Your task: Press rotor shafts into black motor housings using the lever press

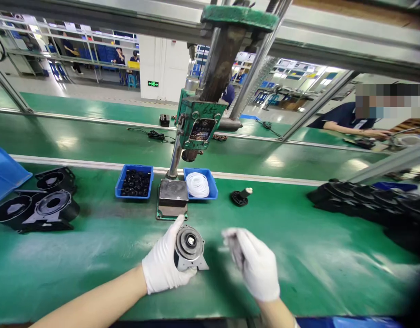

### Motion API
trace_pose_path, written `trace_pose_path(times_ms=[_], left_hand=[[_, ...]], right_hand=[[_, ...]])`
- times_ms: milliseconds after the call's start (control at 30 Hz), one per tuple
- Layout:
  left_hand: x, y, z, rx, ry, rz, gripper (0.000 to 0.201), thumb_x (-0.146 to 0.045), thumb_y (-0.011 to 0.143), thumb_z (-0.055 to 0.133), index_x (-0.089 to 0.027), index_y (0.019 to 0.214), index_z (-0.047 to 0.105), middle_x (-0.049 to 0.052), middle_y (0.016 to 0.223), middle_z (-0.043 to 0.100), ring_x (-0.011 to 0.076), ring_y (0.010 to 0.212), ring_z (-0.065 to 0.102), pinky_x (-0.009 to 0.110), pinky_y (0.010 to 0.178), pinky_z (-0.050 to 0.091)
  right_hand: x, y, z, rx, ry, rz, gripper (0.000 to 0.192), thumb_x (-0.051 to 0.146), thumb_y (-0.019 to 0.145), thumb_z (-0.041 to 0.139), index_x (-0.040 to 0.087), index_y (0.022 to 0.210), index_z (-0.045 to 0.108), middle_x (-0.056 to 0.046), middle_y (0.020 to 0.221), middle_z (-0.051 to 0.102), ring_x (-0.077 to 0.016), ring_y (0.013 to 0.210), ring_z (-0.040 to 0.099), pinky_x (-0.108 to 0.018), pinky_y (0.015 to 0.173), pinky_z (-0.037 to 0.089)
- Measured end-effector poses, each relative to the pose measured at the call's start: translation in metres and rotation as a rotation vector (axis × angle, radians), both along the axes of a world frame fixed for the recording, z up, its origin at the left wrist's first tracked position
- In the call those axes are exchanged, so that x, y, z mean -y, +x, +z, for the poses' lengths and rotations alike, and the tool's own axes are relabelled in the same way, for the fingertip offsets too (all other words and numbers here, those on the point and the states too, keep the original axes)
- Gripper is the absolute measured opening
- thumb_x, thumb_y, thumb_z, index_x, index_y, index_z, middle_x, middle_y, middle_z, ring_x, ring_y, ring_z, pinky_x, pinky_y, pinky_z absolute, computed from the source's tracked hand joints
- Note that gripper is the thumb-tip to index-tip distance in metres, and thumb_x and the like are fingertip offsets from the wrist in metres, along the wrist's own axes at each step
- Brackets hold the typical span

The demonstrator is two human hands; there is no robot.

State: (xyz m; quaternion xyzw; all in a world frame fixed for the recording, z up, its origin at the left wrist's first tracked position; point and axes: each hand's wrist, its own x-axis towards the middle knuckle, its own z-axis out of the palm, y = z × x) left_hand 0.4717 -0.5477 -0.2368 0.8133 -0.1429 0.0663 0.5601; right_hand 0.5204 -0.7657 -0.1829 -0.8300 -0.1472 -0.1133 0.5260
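Observation:
My left hand point(163, 264), in a white glove, grips a round grey metal motor part point(189, 248) with a flat base, held just above the green table point(103, 246). My right hand point(256, 266), also gloved, is blurred beside it on the right; its fingers curl around a small dark piece point(236, 249) that I cannot identify. Straight ahead stands a green hand press point(199, 123) with its grey base plate point(173, 193), a short way beyond my left hand.
A blue tray of black rings point(134, 182) sits left of the press, a blue tray of white rings point(199, 184) right of it. A small black rotor point(240, 197) lies further right. Black housings point(38, 207) are stacked at left, more point(370, 202) at right. A co-worker's arm point(353, 130) rests across the conveyor.

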Motion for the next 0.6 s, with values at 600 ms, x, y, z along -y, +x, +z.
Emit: trace_pose_path(times_ms=[600], left_hand=[[-0.007, 0.003, -0.008, -0.085, -0.041, -0.082, 0.113, -0.025, 0.061, 0.067, -0.019, 0.152, 0.001, 0.019, 0.146, 0.042, 0.0384, 0.135, 0.043, 0.056, 0.113, 0.032]], right_hand=[[-0.059, 0.17, 0.039, 0.414, -1.013, 0.206, 0.026, 0.013, 0.081, 0.059, 0.02, 0.102, 0.074, -0.011, 0.128, 0.061, -0.0335, 0.116, 0.051, -0.048, 0.094, 0.043]])
